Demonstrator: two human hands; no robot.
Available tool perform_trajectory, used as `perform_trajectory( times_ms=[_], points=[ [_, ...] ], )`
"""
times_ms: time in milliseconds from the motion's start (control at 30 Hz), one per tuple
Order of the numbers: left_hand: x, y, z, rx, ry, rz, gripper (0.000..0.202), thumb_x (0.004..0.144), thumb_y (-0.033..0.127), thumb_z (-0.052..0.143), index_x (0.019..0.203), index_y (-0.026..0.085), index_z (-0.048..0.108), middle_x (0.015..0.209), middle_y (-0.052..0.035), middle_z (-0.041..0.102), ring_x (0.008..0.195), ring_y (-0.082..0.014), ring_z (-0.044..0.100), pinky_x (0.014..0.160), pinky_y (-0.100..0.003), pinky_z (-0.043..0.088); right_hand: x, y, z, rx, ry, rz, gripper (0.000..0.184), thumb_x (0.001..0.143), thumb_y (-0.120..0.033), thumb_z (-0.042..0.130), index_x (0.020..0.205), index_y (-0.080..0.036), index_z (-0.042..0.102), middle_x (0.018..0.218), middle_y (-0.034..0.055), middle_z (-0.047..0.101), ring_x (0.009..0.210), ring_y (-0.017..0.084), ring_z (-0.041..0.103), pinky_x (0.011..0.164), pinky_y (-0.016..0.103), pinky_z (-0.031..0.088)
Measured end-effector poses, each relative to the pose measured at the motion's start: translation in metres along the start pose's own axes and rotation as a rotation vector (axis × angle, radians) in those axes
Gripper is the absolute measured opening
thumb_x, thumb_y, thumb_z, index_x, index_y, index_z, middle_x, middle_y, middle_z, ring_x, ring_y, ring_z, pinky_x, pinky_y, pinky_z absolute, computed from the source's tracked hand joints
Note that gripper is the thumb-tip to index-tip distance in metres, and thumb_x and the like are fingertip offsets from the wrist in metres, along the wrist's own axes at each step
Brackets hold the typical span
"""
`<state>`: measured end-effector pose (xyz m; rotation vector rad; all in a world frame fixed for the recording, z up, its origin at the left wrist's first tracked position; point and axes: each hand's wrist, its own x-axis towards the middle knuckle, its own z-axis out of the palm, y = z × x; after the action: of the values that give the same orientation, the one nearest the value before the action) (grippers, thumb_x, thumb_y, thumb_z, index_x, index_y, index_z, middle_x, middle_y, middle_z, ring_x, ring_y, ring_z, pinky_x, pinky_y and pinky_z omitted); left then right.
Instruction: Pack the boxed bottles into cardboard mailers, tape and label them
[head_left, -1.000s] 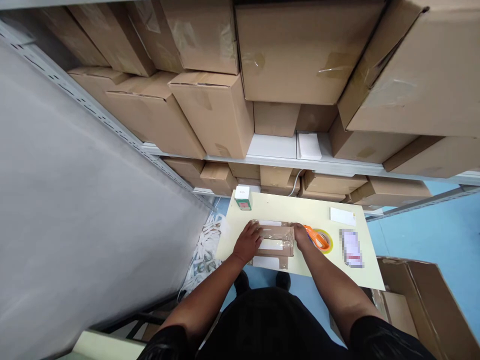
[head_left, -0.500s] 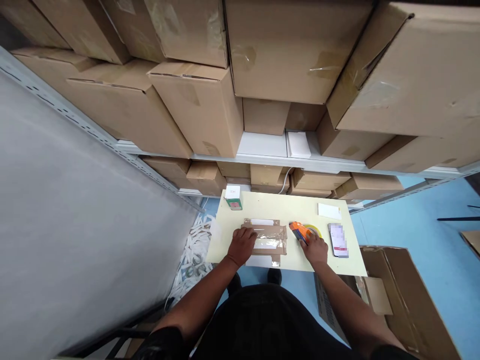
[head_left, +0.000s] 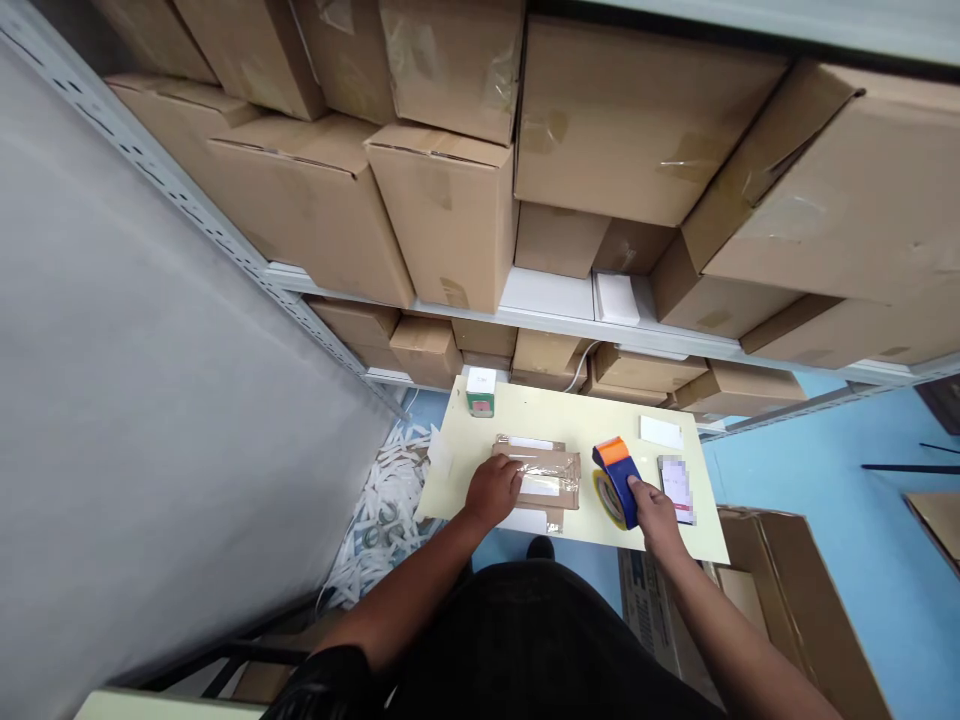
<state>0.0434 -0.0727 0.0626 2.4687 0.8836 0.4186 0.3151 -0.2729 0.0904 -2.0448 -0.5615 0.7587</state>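
On the pale table [head_left: 457, 470] lies a flat cardboard parcel [head_left: 568, 492] with clear tape and white strips across it. My left hand [head_left: 495, 490] grips the left end of this parcel, its fingers curled over the top edge. To the right of the parcel, a blue and orange tape dispenser [head_left: 622, 477] with a yellow-edged roll is tilted up in my right hand [head_left: 654, 512], which is closed around its blue handle. Between the dispenser and the parcel there is a small gap.
A small white and green box [head_left: 481, 392] stands at the table's back left. At the right lie a white box [head_left: 661, 432] and a phone [head_left: 677, 488]. Shelves of cartons [head_left: 442, 220] rise behind; an open carton [head_left: 795, 590] sits right. Paper scraps [head_left: 390, 500] cover the floor left.
My right hand has picked up the tape dispenser and turned it upright, roll towards the parcel. My left hand stays on the parcel's left end. The camera view has shifted slightly.
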Motion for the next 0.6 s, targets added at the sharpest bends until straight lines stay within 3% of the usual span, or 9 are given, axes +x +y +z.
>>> perform_trajectory(
  times_ms=[167,333,467,600],
  points=[
    [0.000,0.002,-0.008,-0.239,-0.005,-0.100,0.045,0.105,0.038,0.037,0.102,0.019,0.078,0.097,-0.0099,0.073,0.100,-0.0252,0.066,0.098,-0.041,0.050,0.000,-0.067,0.037,-0.114,-0.239,-0.133,0.061,0.085,-0.077,0.057,0.060,-0.021,0.053,0.053,-0.0017,0.049,0.054,0.015,0.044,0.052,0.028,0.032],
    [0.005,-0.003,-0.019,-0.615,-0.005,-0.447,0.070,0.106,0.057,0.021,0.097,0.020,0.079,0.099,-0.0085,0.078,0.102,-0.0245,0.070,0.096,-0.037,0.053,0.016,-0.103,0.071,-0.353,-0.414,-0.194,0.062,0.080,-0.078,0.059,0.058,-0.021,0.057,0.051,-0.0025,0.049,0.055,0.014,0.046,0.053,0.026,0.031],
    [0.011,-0.001,-0.023,-0.902,-0.009,-0.610,0.060,0.099,0.064,0.039,0.104,0.018,0.078,0.104,-0.0073,0.080,0.102,-0.0250,0.072,0.092,-0.036,0.055,0.020,-0.113,0.078,-0.483,-0.451,-0.229,0.059,0.082,-0.075,0.058,0.058,-0.021,0.059,0.052,-0.0012,0.054,0.056,0.015,0.052,0.053,0.026,0.032],
    [0.015,-0.001,-0.022,-1.015,-0.001,-0.670,0.040,0.090,0.053,0.061,0.099,0.017,0.077,0.097,-0.0065,0.080,0.091,-0.0232,0.073,0.082,-0.033,0.056,0.018,-0.124,0.079,-0.561,-0.521,-0.258,0.055,0.085,-0.072,0.058,0.068,-0.021,0.070,0.063,0.0016,0.067,0.064,0.018,0.061,0.058,0.026,0.038]
  ],
)
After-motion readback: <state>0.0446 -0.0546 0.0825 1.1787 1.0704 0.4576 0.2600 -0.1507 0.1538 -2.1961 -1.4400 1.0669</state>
